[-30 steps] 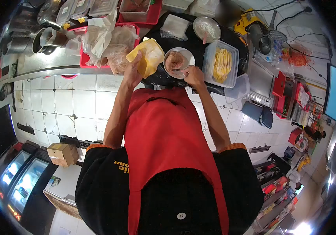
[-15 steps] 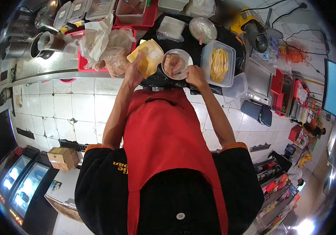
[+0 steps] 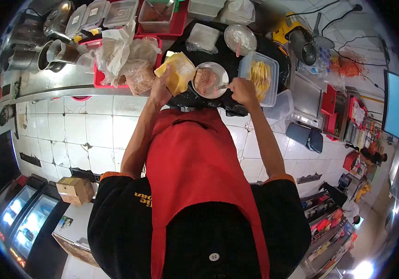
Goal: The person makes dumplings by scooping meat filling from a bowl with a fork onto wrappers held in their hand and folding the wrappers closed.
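Bowl (image 3: 220,74): at your 12 o'clock on the black surface (image 3: 229,59); pinkish mix (image 3: 204,80) on its 9 o'clock side.
Left hand (image 3: 161,89): your fingers pinch a yellow wrapper (image 3: 181,74) at the bowl's 9 o'clock.
Right hand (image 3: 244,91): your fingers curl around a utensil (image 3: 221,87) at 4 o'clock.
Tub (image 3: 245,68): yellow sheets (image 3: 260,79) inside, 3 o'clock.
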### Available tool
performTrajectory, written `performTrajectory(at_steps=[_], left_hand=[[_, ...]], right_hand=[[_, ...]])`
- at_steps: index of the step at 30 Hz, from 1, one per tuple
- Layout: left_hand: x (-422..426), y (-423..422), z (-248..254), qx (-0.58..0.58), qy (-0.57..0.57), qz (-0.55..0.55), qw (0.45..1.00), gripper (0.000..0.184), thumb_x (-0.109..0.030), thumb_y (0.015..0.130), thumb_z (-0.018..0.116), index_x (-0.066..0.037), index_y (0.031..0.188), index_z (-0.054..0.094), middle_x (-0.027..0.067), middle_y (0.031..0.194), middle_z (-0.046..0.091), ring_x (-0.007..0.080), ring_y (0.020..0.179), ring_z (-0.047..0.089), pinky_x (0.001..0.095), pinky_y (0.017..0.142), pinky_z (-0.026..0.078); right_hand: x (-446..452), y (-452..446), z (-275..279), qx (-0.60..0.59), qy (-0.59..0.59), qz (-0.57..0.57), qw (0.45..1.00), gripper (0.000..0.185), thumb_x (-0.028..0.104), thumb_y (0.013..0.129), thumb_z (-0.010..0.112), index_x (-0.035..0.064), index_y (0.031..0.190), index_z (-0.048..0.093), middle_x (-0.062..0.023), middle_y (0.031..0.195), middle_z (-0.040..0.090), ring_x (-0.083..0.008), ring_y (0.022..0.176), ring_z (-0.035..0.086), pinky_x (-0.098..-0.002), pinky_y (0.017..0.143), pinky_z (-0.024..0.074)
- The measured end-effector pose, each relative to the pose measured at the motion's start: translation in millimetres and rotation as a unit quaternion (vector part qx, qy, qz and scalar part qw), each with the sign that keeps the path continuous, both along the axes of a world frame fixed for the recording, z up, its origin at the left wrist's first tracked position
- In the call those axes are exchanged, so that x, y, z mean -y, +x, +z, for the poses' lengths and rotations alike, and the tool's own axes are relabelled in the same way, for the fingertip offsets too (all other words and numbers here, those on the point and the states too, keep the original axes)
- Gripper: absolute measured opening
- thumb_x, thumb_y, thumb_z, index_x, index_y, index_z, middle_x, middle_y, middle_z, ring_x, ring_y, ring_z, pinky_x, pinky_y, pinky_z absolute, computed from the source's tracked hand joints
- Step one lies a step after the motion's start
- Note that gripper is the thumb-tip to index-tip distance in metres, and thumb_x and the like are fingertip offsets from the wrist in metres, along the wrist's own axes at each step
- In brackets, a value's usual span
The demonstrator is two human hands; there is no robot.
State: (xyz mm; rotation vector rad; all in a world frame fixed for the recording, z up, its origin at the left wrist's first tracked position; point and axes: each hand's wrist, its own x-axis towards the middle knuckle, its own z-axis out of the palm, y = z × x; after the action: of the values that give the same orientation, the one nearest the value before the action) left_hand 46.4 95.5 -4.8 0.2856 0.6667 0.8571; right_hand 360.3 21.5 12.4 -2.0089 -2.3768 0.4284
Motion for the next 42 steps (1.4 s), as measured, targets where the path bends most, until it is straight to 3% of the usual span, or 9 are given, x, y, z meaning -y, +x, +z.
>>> performTrajectory(at_steps=[4, 6, 9, 15, 19, 21, 28, 31, 42], left_hand=[[-0.9, 7.5, -3.6, 0.008, -0.023, -0.022, 0.999, 0.05, -0.039, 0.1, 0.054, -0.008, 0.137, 0.045, 0.0089, 0.125, 0.06, 0.0248, 0.109, 0.064, 0.0405, 0.085, 0.057], [0.0, 13.2, 13.5, 0.018, -0.013, -0.037, 0.999, 0.049, -0.039, 0.1, 0.053, -0.009, 0.138, 0.044, 0.0091, 0.127, 0.059, 0.0249, 0.111, 0.063, 0.0408, 0.086, 0.057], [3.4, 27.4, 55.8, 0.028, 0.014, -0.06, 0.998, 0.05, -0.038, 0.102, 0.05, -0.007, 0.14, 0.042, 0.0114, 0.132, 0.057, 0.0264, 0.118, 0.06, 0.0424, 0.093, 0.055], [2.5, 36.6, 89.2, 0.125, 0.046, -0.029, 0.991, 0.053, -0.039, 0.102, 0.049, -0.004, 0.141, 0.04, 0.0142, 0.135, 0.054, 0.0303, 0.122, 0.057, 0.0458, 0.101, 0.05], [-1.0, 28.1, 87.9, 0.126, 0.029, 0.016, 0.992, 0.052, -0.036, 0.101, 0.051, -0.004, 0.141, 0.041, 0.0132, 0.133, 0.055, 0.0295, 0.122, 0.057, 0.0447, 0.1, 0.051], [-1.8, 25.5, 83.2, -0.005, 0.061, 0.059, 0.996, 0.049, -0.033, 0.101, 0.054, -0.004, 0.14, 0.043, 0.0118, 0.132, 0.056, 0.0268, 0.12, 0.058, 0.0429, 0.098, 0.052], [6.2, 25.9, 85.1, -0.007, 0.181, 0.005, 0.983, 0.048, -0.03, 0.101, 0.054, -0.002, 0.139, 0.044, 0.0121, 0.133, 0.056, 0.0237, 0.119, 0.059, 0.0412, 0.096, 0.053], [4.5, 22.7, 83.9, -0.045, 0.152, -0.002, 0.987, 0.045, -0.028, 0.101, 0.054, -0.004, 0.138, 0.044, 0.0124, 0.13, 0.057, 0.0259, 0.118, 0.06, 0.0426, 0.095, 0.054], [-5.8, 20.2, 104.8, 0.133, 0.039, 0.038, 0.99, 0.05, -0.038, 0.102, 0.05, -0.005, 0.138, 0.042, 0.0119, 0.13, 0.057, 0.0271, 0.116, 0.061, 0.0418, 0.095, 0.053]], right_hand=[[-6.6, -9.0, 69.0, -0.183, -0.019, -0.072, 0.98, 0.021, 0.002, 0.079, 0.067, 0.008, 0.098, 0.075, -0.0109, 0.089, 0.07, -0.0252, 0.07, 0.064, -0.0361, 0.059, 0.0479], [-7.2, -27.8, 103.1, -0.377, 0.049, -0.091, 0.921, 0.027, -0.003, 0.083, 0.067, 0.0074, 0.106, 0.075, -0.0078, 0.085, 0.067, -0.0155, 0.066, 0.058, -0.0285, 0.056, 0.0423], [-14.6, -51.4, 103.1, -0.442, 0.166, -0.099, 0.876, 0.026, -0.006, 0.084, 0.067, 0.0058, 0.106, 0.074, -0.0065, 0.082, 0.065, -0.0104, 0.064, 0.052, -0.0237, 0.054, 0.0387], [-19.9, -65.5, 95.0, -0.397, 0.199, -0.117, 0.888, 0.019, -0.004, 0.087, 0.067, 0.0023, 0.104, 0.074, -0.0056, 0.087, 0.066, -0.0062, 0.07, 0.056, -0.0194, 0.059, 0.0422], [-13.7, -53.4, 108.3, -0.488, 0.199, -0.107, 0.843, 0.024, -0.007, 0.085, 0.064, 0.0033, 0.105, 0.074, -0.0061, 0.083, 0.065, -0.0082, 0.066, 0.055, -0.0217, 0.055, 0.0398], [-12.1, -56.2, 130.3, -0.481, 0.171, -0.122, 0.851, 0.024, -0.007, 0.086, 0.064, 0.0026, 0.106, 0.073, -0.0062, 0.082, 0.065, -0.0084, 0.066, 0.056, -0.0214, 0.056, 0.0404], [-27.1, -54.4, 138.7, -0.417, 0.101, -0.09, 0.899, 0.019, 0.001, 0.091, 0.064, 0.0031, 0.108, 0.073, -0.0063, 0.083, 0.068, -0.009, 0.071, 0.061, -0.0205, 0.061, 0.0443], [-27.5, -51.4, 132.9, -0.416, 0.098, -0.083, 0.9, 0.021, -0.001, 0.09, 0.064, 0.0044, 0.108, 0.073, -0.006, 0.084, 0.069, -0.009, 0.072, 0.062, -0.0203, 0.061, 0.0442], [-19.6, -76.5, 121.7, -0.433, 0.188, -0.097, 0.876, 0.025, -0.009, 0.085, 0.062, 0.0033, 0.104, 0.073, -0.0066, 0.091, 0.068, -0.0092, 0.073, 0.06, -0.0202, 0.062, 0.0452]])
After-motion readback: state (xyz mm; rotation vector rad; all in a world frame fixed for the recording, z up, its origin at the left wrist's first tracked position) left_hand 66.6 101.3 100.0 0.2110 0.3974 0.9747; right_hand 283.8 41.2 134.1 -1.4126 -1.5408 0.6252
